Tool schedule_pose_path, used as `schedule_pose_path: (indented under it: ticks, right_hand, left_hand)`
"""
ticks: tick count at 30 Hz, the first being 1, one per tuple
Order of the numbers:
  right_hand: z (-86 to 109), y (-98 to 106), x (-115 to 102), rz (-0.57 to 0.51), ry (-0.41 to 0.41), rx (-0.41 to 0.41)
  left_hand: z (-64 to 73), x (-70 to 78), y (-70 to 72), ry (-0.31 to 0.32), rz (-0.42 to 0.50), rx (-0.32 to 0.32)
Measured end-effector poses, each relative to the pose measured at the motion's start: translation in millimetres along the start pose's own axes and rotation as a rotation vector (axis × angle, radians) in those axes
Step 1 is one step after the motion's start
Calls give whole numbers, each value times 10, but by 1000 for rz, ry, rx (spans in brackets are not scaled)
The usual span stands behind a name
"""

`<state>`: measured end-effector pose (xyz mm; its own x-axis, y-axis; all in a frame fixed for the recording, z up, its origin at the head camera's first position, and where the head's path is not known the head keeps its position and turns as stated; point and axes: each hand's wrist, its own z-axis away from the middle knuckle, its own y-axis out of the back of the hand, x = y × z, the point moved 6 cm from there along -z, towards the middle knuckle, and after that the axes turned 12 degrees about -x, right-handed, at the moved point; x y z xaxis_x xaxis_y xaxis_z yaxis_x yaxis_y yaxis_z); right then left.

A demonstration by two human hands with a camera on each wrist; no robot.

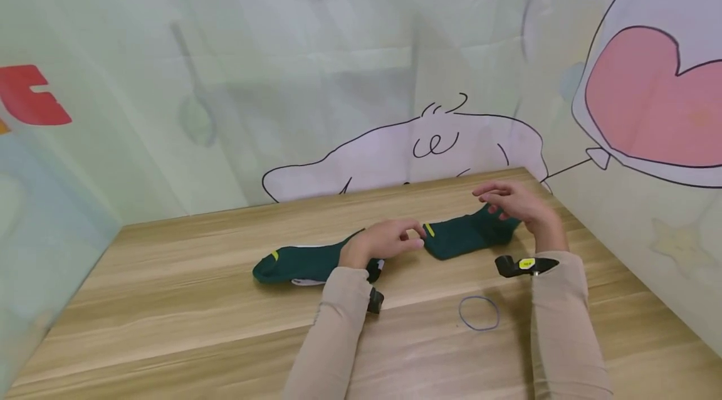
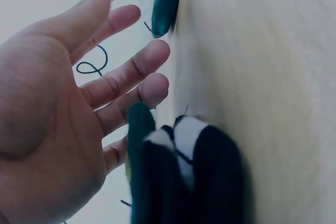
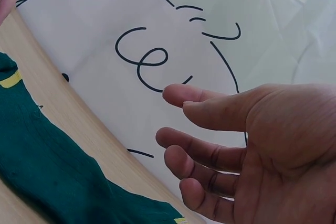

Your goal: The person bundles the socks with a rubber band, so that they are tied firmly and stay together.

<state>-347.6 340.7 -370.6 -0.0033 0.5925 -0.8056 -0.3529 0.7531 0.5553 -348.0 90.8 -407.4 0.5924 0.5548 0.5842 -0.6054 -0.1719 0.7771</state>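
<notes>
A dark green sock (image 1: 468,237) with a yellow stripe lies flat on the table at the right. Above its far right end hovers my right hand (image 1: 513,202), fingers loosely bent and holding nothing; the right wrist view shows the hand (image 3: 252,150) apart from the green sock (image 3: 52,161). Left of it, another green sock (image 1: 304,262) with a yellow mark lies over white and black socks. My left hand (image 1: 386,240) is over the right end of that pile, its fingers relaxed around nothing. The left wrist view shows the dark socks with white parts (image 2: 210,166) beside the fingers.
The wooden table (image 1: 192,318) has a blue circle (image 1: 479,313) drawn on its near right part. Printed cloth walls (image 1: 237,93) with cartoon drawings stand along the table's back and right edges. A small black device (image 1: 527,264) is strapped on the right wrist.
</notes>
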Motion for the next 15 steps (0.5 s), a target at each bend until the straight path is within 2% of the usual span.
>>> schedule_pose_path:
  ticks: [9,15]
  right_hand:
    - [16,61,57,-19,8,12]
    - [20,77,97,-29,-6,19]
  left_hand:
    - [-99,72,-27,-22,-92,12]
    - [-126,60,-77,14,-104,-22]
